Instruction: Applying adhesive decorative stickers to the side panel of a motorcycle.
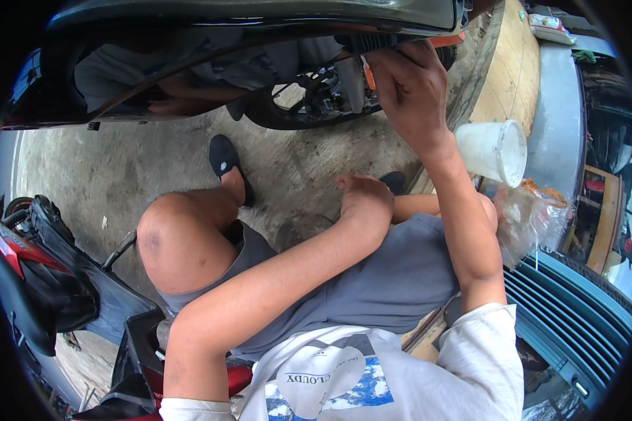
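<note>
Before me is the glossy black body panel (189, 79) of a motorcycle, which mirrors my shirt and arms. Raised to the panel's right end, my right hand (418, 92) touches the ribbed dark part (371, 43) at its lower edge. The fingertips are bent and partly hidden there, so what they grip does not show. A spoked wheel with a black tyre (295, 123) and a grey fork leg (352, 87) stand just left of that hand. My left hand (367, 197) hangs loosely over my right leg with fingers relaxed and no object visible in it.
A translucent white plastic bucket (484, 150) lies beside my right forearm, with a clear plastic bag (526, 221) below it. Blue slatted plastic (569, 316) lies at the right. Another motorcycle, red and black (47, 284), stands on the concrete floor (105, 173) to my left.
</note>
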### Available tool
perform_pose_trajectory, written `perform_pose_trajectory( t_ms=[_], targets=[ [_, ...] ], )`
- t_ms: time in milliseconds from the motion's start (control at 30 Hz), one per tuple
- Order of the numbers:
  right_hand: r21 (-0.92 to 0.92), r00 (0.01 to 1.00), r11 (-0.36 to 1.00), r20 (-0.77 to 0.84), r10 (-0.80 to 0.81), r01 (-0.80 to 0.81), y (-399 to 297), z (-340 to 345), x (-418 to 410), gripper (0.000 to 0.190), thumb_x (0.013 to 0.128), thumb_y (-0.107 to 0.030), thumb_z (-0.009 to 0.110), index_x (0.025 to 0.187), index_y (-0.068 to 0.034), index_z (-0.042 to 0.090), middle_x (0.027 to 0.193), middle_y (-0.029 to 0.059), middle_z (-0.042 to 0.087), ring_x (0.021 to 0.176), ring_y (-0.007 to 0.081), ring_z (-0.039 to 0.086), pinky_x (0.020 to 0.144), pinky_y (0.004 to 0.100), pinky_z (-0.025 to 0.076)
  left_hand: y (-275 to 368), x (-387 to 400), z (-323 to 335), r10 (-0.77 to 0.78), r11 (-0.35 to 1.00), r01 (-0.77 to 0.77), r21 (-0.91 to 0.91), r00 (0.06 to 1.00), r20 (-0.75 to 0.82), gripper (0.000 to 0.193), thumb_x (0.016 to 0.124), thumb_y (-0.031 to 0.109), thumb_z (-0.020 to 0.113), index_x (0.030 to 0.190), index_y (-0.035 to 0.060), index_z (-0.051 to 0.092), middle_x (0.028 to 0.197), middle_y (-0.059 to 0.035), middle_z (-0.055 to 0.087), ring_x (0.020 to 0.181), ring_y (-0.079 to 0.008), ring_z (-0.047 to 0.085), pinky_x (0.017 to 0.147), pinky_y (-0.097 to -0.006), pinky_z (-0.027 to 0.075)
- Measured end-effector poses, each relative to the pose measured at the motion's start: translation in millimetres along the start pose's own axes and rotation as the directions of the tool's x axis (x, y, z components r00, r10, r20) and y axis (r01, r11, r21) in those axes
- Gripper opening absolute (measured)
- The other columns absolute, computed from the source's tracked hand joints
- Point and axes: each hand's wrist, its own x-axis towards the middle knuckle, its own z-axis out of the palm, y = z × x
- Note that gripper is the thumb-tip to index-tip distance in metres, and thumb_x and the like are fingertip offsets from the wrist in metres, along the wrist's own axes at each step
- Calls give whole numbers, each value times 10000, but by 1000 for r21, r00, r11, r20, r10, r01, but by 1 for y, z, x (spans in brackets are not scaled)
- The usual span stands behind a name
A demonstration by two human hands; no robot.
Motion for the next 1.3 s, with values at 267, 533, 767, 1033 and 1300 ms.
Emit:
perform_pose_trajectory(
  t_ms=[267, 533, 767, 1033, 1300],
  targets=[
    [132, 982, 974, -12, 190, -186, 1, 4, -4, 162, 899, -29, 705, 1060, -25, 696, 992, 153, 644, 846, 339, 676, 752, 389, 555, -4, -7, -13, 43, 998, -41, 37, 998, -51, 221, 915, 74, 658, 1126, 102, 718, 1068, -108, 735, 1035, -279, 720, 852, -453, 538],
    [298, 961, 922, -47, 272, -247, 5, 4, -2, 269, 876, 40, 756, 1134, 6, 686, 1017, 86, 698, 906, 151, 733, 748, 268, 596, -9, -5, -7, -17, 1000, 18, 15, 995, -98, 194, 932, 200, 667, 1063, 68, 723, 975, -97, 738, 947, -271, 733, 866, -436, 512],
    [826, 833, 469, 0, 553, -312, -7, 1, -2, 209, 928, 36, 723, 1127, 8, 668, 1042, 78, 747, 953, 142, 728, 825, 252, 588, -27, -10, -33, -58, 998, 53, -25, 956, -289, 204, 881, 219, 690, 999, 54, 714, 912, -113, 742, 897, -263, 737, 850, -428, 519],
    [843, 673, 142, 300, 676, -518, -5, -14, -5, 169, 955, 9, 699, 1122, 33, 687, 1056, 116, 755, 989, 166, 734, 861, 277, 604, -78, -32, -89, -403, 851, 110, -514, 764, -504, 240, 927, 242, 671, 885, 6, 682, 808, -172, 726, 798, -327, 733, 732, -418, 566],
    [243, 956, 945, -141, 256, -218, -4, -7, -1, 168, 858, 41, 738, 1010, -24, 770, 1011, 67, 714, 901, 205, 697, 797, 321, 553, -108, -18, -91, -618, 529, -313, -789, 496, -610, 198, 964, 156, 695, 1064, -14, 708, 893, -111, 749, 799, -174, 740, 704, -290, 578]
  ],
)
